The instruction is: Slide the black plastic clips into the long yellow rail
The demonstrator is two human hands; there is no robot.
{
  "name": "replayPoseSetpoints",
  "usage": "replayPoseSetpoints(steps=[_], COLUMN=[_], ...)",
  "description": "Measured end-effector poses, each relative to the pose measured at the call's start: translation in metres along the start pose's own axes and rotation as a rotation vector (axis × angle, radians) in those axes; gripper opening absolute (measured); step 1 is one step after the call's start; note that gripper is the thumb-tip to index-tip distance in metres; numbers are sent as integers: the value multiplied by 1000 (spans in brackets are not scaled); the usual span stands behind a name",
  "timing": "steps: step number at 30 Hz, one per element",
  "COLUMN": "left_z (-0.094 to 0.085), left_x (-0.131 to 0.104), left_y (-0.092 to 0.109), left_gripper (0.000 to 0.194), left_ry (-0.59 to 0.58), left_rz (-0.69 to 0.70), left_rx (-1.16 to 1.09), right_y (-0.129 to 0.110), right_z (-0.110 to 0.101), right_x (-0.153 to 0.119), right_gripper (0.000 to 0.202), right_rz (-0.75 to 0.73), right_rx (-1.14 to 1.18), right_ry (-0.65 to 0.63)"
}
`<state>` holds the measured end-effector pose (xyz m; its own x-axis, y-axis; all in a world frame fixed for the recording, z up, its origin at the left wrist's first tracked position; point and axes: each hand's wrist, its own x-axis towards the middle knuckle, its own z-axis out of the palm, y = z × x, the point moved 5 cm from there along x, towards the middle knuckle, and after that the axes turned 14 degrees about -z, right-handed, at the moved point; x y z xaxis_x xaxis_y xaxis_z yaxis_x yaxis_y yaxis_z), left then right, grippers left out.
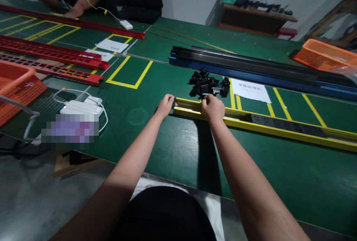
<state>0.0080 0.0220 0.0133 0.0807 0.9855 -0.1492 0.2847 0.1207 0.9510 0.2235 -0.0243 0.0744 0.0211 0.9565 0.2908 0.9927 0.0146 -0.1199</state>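
A long yellow channel rail lies across the green table. My left hand is closed on a small black plastic piece at the rail's left end; the fingers hide part of that piece. Farther along, my right hand is closed at the rail, its curled fingers over the far edge. What lies under its fingertips is partly hidden. Just beyond the right hand sits a loose pile of black plastic parts. Inside the rail, toward the right, is a black strip of socket modules.
Black and blue rails lie behind the pile, beside a paper sheet. An orange basket stands at right, another orange basket at left. Red rails and a white power strip lie left. A co-worker's hand rests across the table.
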Motion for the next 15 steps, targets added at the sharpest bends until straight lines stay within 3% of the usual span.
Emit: replayPoseSetpoints(steps=[15], left_z=[-1], left_x=[0], left_y=[2], left_gripper=[27], left_ry=[-104], left_rz=[-39], left_rx=[6], right_y=[1], right_z=[-1], right_x=[1], right_gripper=[28], right_rz=[-16], right_rx=[7], right_ry=[-3])
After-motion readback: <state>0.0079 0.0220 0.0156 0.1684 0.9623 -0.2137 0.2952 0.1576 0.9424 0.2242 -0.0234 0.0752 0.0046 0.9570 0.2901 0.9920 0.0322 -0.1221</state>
